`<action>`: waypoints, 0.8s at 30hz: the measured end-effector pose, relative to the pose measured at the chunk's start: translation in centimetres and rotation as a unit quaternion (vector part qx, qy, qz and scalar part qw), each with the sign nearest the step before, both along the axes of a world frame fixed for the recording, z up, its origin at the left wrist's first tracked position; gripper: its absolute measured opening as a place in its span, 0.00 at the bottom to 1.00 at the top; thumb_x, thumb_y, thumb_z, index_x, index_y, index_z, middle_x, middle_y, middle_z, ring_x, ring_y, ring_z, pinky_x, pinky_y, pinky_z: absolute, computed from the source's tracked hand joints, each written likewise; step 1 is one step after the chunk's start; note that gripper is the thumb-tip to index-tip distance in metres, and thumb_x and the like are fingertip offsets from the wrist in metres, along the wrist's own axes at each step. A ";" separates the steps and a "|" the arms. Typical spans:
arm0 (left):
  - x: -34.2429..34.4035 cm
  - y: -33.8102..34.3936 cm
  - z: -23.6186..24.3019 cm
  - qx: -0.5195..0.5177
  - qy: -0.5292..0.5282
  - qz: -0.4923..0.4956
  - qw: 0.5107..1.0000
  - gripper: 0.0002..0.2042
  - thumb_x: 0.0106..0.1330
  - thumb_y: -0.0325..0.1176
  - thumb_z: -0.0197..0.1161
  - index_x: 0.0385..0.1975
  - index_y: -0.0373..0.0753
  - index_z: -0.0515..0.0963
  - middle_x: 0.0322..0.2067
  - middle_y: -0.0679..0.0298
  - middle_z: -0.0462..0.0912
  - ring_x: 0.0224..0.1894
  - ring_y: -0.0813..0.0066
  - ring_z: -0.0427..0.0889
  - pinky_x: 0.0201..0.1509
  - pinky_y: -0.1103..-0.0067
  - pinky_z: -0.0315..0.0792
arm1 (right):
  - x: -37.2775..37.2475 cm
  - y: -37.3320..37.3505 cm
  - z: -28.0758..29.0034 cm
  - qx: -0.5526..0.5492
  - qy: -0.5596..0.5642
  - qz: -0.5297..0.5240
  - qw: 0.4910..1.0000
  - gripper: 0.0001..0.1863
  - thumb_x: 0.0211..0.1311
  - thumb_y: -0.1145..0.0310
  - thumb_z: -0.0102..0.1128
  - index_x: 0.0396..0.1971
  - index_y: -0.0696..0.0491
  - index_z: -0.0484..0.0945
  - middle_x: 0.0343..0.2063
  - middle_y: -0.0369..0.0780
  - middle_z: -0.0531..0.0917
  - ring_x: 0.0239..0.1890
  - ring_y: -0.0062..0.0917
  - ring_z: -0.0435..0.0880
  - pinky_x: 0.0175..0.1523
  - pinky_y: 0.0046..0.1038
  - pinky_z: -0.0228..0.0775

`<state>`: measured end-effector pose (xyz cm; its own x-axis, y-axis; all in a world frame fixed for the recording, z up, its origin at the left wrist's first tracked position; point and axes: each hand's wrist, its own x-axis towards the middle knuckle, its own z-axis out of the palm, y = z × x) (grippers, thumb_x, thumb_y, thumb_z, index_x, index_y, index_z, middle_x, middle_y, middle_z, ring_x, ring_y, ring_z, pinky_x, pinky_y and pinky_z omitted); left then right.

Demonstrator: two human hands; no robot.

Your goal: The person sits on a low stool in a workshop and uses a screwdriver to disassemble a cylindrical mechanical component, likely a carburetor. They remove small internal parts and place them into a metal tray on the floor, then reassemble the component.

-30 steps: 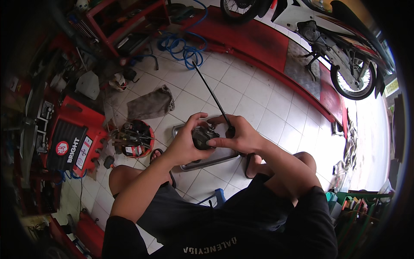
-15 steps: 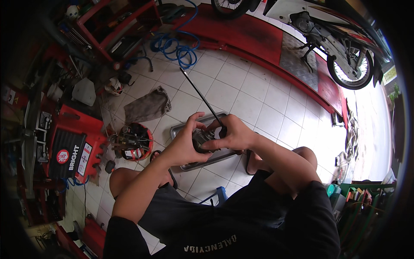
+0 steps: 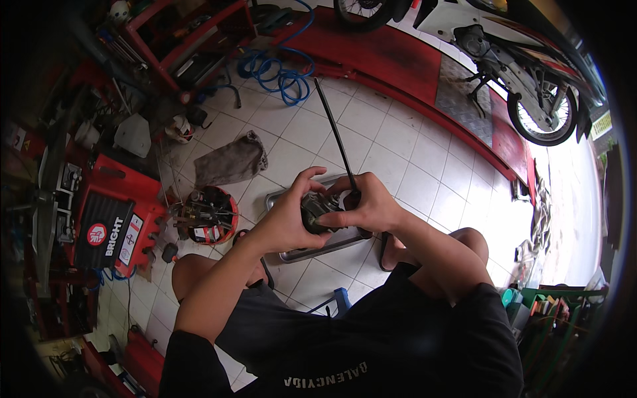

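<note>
My left hand (image 3: 294, 211) is wrapped round the left side of a dark metal part (image 3: 313, 209), held over a silver metal tray (image 3: 312, 254). My right hand (image 3: 369, 205) grips the part's right side, thumb across it, and also holds a long thin black-shafted tool (image 3: 335, 136), like a screwdriver, pointing up and away. Beside the tray at left stands a red round container (image 3: 232, 225) full of tools. A dirty cloth (image 3: 229, 159) lies on the tiles beyond it.
A motorbike (image 3: 507, 66) stands on a red lift platform (image 3: 391, 73) at the back. A coiled blue hose (image 3: 275, 76) lies near it. Red tool carts (image 3: 156, 46) and a red machine (image 3: 116, 219) line the left. Green racks with items (image 3: 554, 302) are at lower right.
The long tool's far end swings left half a second ago, then back right to a steeper angle now. Both hands keep hold of the metal part, shifting slightly.
</note>
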<state>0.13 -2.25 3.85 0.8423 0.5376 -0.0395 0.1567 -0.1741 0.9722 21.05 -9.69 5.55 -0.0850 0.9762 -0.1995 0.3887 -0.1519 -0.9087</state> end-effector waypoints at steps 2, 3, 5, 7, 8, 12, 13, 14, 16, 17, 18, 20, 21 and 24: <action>-0.1 0.0 0.1 -0.005 0.004 0.001 1.000 0.53 0.41 0.25 0.79 0.71 0.47 0.55 0.52 0.56 0.74 0.56 0.66 0.75 0.63 0.72 0.67 | 0.0 0.0 -0.1 0.013 -0.002 0.002 1.000 0.32 0.39 0.56 0.81 0.40 0.65 0.84 0.20 0.38 0.81 0.22 0.15 0.77 0.28 0.21 0.67; -0.1 0.0 0.0 -0.003 0.002 0.001 1.000 0.54 0.41 0.25 0.79 0.72 0.47 0.55 0.52 0.56 0.74 0.56 0.67 0.75 0.63 0.72 0.67 | -0.1 0.0 0.0 0.008 0.005 -0.002 1.000 0.31 0.39 0.56 0.81 0.40 0.66 0.84 0.20 0.38 0.81 0.22 0.15 0.77 0.28 0.20 0.67; -0.2 0.1 0.1 0.000 -0.001 0.001 1.000 0.54 0.40 0.25 0.79 0.72 0.47 0.55 0.53 0.56 0.73 0.55 0.68 0.76 0.61 0.73 0.68 | -0.3 -0.1 0.4 0.001 0.018 -0.009 1.000 0.31 0.40 0.57 0.81 0.40 0.66 0.83 0.20 0.37 0.81 0.21 0.14 0.76 0.28 0.20 0.66; -0.2 0.1 0.0 0.005 -0.003 -0.002 1.000 0.55 0.40 0.25 0.79 0.73 0.47 0.54 0.53 0.57 0.73 0.54 0.68 0.76 0.61 0.74 0.69 | -0.3 -0.1 0.0 -0.003 0.030 -0.015 0.999 0.31 0.40 0.58 0.81 0.40 0.66 0.83 0.20 0.37 0.81 0.22 0.14 0.76 0.27 0.19 0.65; -0.2 0.2 0.0 0.007 -0.005 -0.004 1.000 0.55 0.40 0.25 0.79 0.73 0.47 0.54 0.53 0.57 0.73 0.54 0.69 0.76 0.60 0.75 0.69 | -0.3 -0.2 -0.2 -0.005 0.036 -0.018 0.999 0.31 0.40 0.59 0.81 0.40 0.66 0.83 0.20 0.36 0.81 0.22 0.13 0.76 0.27 0.19 0.65; -0.3 0.2 0.1 0.025 -0.001 -0.004 1.000 0.56 0.40 0.24 0.79 0.75 0.46 0.54 0.53 0.58 0.73 0.52 0.71 0.77 0.59 0.77 0.70 | -0.3 -0.2 -0.4 -0.011 0.033 -0.022 0.999 0.30 0.40 0.60 0.81 0.41 0.66 0.83 0.20 0.35 0.80 0.22 0.13 0.75 0.28 0.18 0.64; -0.3 0.2 0.2 0.023 -0.001 -0.005 1.000 0.56 0.40 0.24 0.78 0.75 0.46 0.54 0.53 0.58 0.73 0.52 0.71 0.77 0.58 0.78 0.70 | -0.3 -0.2 -0.4 -0.008 0.030 -0.022 0.999 0.30 0.40 0.60 0.81 0.40 0.65 0.83 0.20 0.35 0.80 0.22 0.13 0.75 0.28 0.18 0.64; -0.3 0.2 0.3 0.022 -0.001 -0.007 1.000 0.56 0.40 0.24 0.78 0.75 0.45 0.54 0.53 0.58 0.73 0.52 0.71 0.77 0.58 0.78 0.70 | -0.3 -0.2 -0.3 -0.005 0.027 -0.022 0.999 0.30 0.40 0.60 0.81 0.40 0.65 0.83 0.20 0.34 0.80 0.22 0.13 0.75 0.28 0.18 0.64; -0.4 0.1 0.3 0.026 -0.002 -0.005 1.000 0.56 0.40 0.24 0.78 0.75 0.44 0.54 0.53 0.58 0.73 0.51 0.72 0.77 0.58 0.78 0.70 | -0.3 -0.3 -0.2 -0.003 0.024 -0.022 0.999 0.30 0.40 0.60 0.82 0.40 0.65 0.83 0.20 0.35 0.80 0.22 0.13 0.75 0.28 0.18 0.64; -0.4 0.1 0.4 0.029 -0.002 -0.003 1.000 0.56 0.40 0.24 0.78 0.75 0.44 0.55 0.53 0.58 0.73 0.51 0.72 0.77 0.58 0.78 0.70 | -0.3 -0.4 -0.2 -0.002 0.023 -0.022 0.999 0.30 0.39 0.59 0.82 0.40 0.65 0.83 0.20 0.35 0.80 0.22 0.13 0.74 0.29 0.18 0.64; -0.4 0.1 0.4 0.033 -0.003 -0.005 0.999 0.56 0.40 0.24 0.77 0.75 0.44 0.55 0.53 0.58 0.73 0.51 0.72 0.77 0.58 0.78 0.70 | -0.4 -0.4 -0.3 0.006 0.025 -0.025 0.999 0.30 0.39 0.59 0.82 0.40 0.65 0.83 0.21 0.35 0.80 0.23 0.13 0.75 0.28 0.18 0.64; -0.4 0.3 0.4 0.041 -0.005 -0.008 0.999 0.56 0.40 0.24 0.77 0.75 0.44 0.54 0.53 0.58 0.74 0.51 0.72 0.77 0.58 0.78 0.70 | -0.4 -0.4 -0.7 0.021 0.028 -0.030 0.999 0.31 0.39 0.57 0.82 0.39 0.65 0.83 0.23 0.36 0.81 0.23 0.14 0.75 0.28 0.19 0.64; -0.4 0.3 0.4 0.050 -0.003 -0.008 0.999 0.56 0.40 0.24 0.77 0.75 0.45 0.54 0.52 0.59 0.74 0.51 0.72 0.77 0.58 0.78 0.70 | -0.4 -0.4 -0.6 0.042 0.024 -0.030 0.998 0.31 0.40 0.56 0.81 0.39 0.65 0.82 0.24 0.37 0.81 0.23 0.14 0.75 0.28 0.19 0.65; -0.9 0.5 0.4 0.088 0.022 -0.022 0.996 0.56 0.39 0.25 0.75 0.76 0.46 0.54 0.51 0.61 0.75 0.50 0.70 0.77 0.59 0.78 0.70 | 0.2 -0.4 -0.4 0.037 0.085 -0.144 0.985 0.32 0.44 0.51 0.77 0.39 0.66 0.81 0.25 0.39 0.81 0.23 0.16 0.77 0.28 0.21 0.68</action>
